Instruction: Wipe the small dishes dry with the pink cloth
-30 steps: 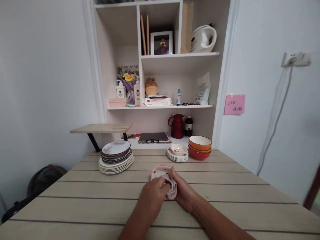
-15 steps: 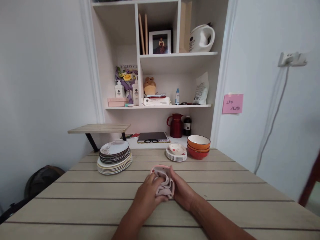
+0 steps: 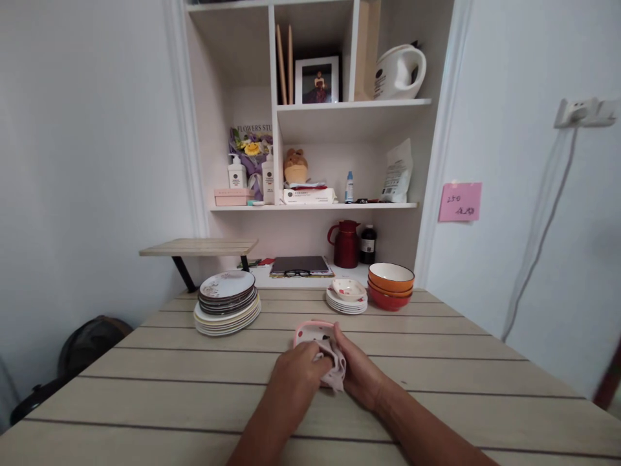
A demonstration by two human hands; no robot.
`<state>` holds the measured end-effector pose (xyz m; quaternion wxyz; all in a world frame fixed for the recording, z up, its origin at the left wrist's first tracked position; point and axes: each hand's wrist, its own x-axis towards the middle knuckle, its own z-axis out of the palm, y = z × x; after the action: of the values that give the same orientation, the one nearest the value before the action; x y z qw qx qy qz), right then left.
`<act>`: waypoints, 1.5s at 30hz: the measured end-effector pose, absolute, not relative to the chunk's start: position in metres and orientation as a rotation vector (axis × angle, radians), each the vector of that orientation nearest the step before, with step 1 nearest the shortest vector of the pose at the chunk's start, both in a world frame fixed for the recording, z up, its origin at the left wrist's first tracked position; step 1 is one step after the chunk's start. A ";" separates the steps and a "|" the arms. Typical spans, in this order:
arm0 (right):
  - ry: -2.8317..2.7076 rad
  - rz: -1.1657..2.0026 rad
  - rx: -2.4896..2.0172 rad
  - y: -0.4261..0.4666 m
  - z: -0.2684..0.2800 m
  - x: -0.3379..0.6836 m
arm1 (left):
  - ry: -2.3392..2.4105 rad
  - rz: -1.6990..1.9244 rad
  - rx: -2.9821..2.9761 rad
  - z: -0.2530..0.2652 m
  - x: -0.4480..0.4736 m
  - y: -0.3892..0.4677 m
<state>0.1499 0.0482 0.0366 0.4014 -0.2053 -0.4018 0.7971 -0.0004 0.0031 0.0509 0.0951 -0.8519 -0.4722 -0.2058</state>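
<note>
A small pink-rimmed bowl (image 3: 309, 331) with dark red spots inside is tilted toward me over the front half of the table. My right hand (image 3: 361, 372) grips its right side, thumb up by the rim. Bunched in my left hand (image 3: 299, 372) is a pale pinkish cloth (image 3: 334, 370), pressed inside the bowl. The cloth and fingers hide the bowl's lower part. Beyond the hands, a similar small bowl (image 3: 348, 288) sits on a stack of small white plates (image 3: 346, 307).
Orange and red bowls (image 3: 391, 285) are stacked at the back right. A tall pile of plates (image 3: 227, 304) stands at the left, near a raised wooden shelf (image 3: 198, 247). Behind the table are a red jug (image 3: 345, 244), a dark bottle (image 3: 367, 244) and glasses (image 3: 297, 273) on a laptop.
My left hand has moved the cloth lower and to the right within the bowl, uncovering more of its spotted inside. The whole view has shifted slightly.
</note>
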 end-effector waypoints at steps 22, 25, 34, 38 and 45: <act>-1.029 1.954 -0.488 0.046 0.033 0.147 | -1.638 -0.501 -2.183 0.048 0.006 0.005; -1.003 1.972 -0.446 0.045 0.036 0.143 | -1.825 -0.485 -1.994 0.053 0.006 0.005; -0.921 2.017 -0.489 0.050 0.035 0.145 | -1.778 -0.349 -2.271 0.058 0.006 0.000; -1.000 2.007 -0.520 0.047 0.036 0.148 | -1.665 -0.409 -2.392 0.057 0.007 -0.001; -1.007 2.027 -0.433 0.046 0.037 0.147 | -1.678 -0.548 -2.054 0.052 0.003 0.001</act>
<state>0.1468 0.0456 0.0366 0.4066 -0.1718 -0.3994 0.8035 0.0030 0.0006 0.0521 0.2152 -0.7407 -0.6050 -0.1977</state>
